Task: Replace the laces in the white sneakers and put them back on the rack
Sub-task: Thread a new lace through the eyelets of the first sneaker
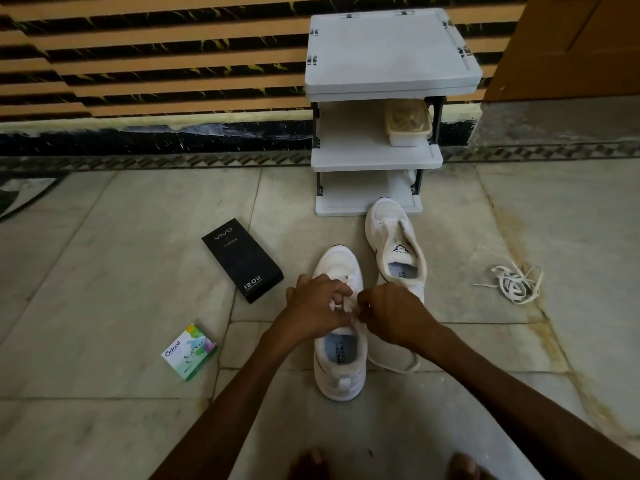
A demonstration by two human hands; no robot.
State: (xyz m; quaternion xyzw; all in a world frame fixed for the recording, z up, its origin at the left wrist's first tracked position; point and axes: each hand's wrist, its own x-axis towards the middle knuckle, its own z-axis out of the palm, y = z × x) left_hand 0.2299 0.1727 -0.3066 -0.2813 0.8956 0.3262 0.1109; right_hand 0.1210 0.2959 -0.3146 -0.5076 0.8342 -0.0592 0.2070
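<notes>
Two white sneakers stand on the tiled floor in front of me. Over the middle of the near sneaker [341,372], my left hand [317,306] pinches a white lace [398,364] at the eyelets. My right hand [391,313] pinches the same lace from the right; its loose end trails on the floor to the sneaker's right. The far sneaker [394,237] has no lace in it and lies just before the white rack [377,157]. A heap of loose laces [514,284] lies on the floor to the right.
A black phone box [242,259] lies left of the sneakers and a small green and white box [189,351] lies nearer to me. A lidded plastic container [408,123] sits on the rack's middle shelf. My feet show at the bottom edge.
</notes>
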